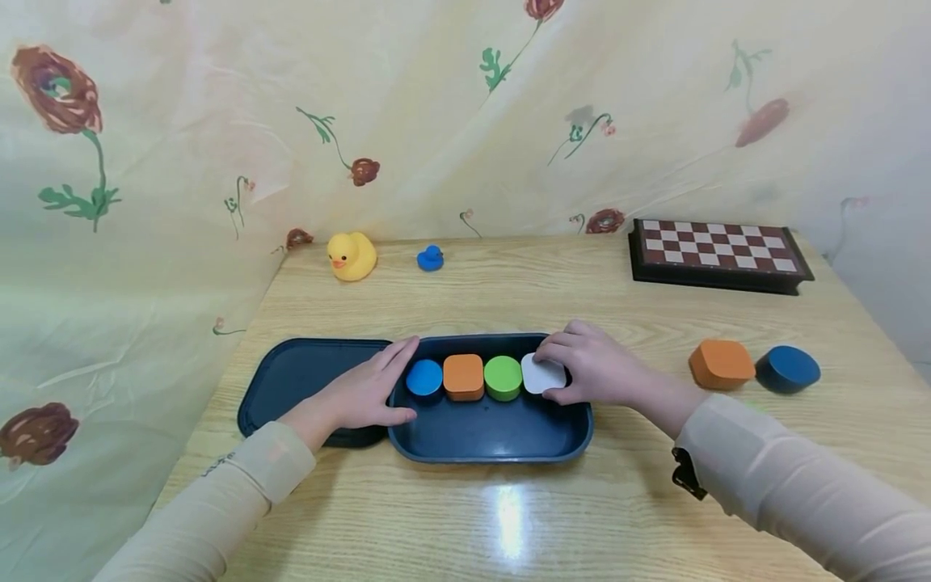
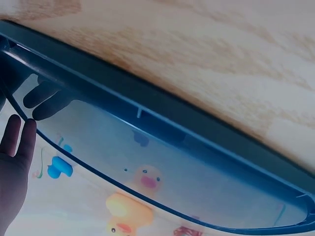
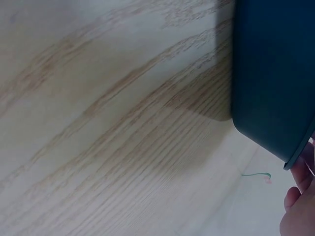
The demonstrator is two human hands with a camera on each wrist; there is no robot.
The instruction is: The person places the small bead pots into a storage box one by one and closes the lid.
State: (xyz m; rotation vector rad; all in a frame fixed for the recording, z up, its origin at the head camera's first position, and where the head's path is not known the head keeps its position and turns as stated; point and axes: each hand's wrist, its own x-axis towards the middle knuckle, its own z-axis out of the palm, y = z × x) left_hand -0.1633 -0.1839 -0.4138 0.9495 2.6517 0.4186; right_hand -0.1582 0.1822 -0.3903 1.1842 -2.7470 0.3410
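A dark blue box point(image 1: 502, 436) lies across the middle of the table. Along its back wall stand a blue round block point(image 1: 424, 377), an orange square block point(image 1: 463, 376), a green round block point(image 1: 503, 377) and a white square block point(image 1: 541, 374) in one row. The thumb and fingers of my right hand point(image 1: 592, 365) pinch the white block at the box's right end. Straight-fingered, my left hand point(image 1: 367, 390) rests at the box's left rim, above the edge of a dark lid point(image 1: 313, 376). In the right wrist view, the box wall point(image 3: 275, 88) hides the blocks.
To the right lie an orange block point(image 1: 722, 364) and a dark blue round block point(image 1: 788, 369). A folded chessboard point(image 1: 720, 252) sits at the back right. A yellow duck point(image 1: 352, 256) and a small blue duck point(image 1: 431, 258) stand near the back edge, before a flowered cloth point(image 1: 436, 121).
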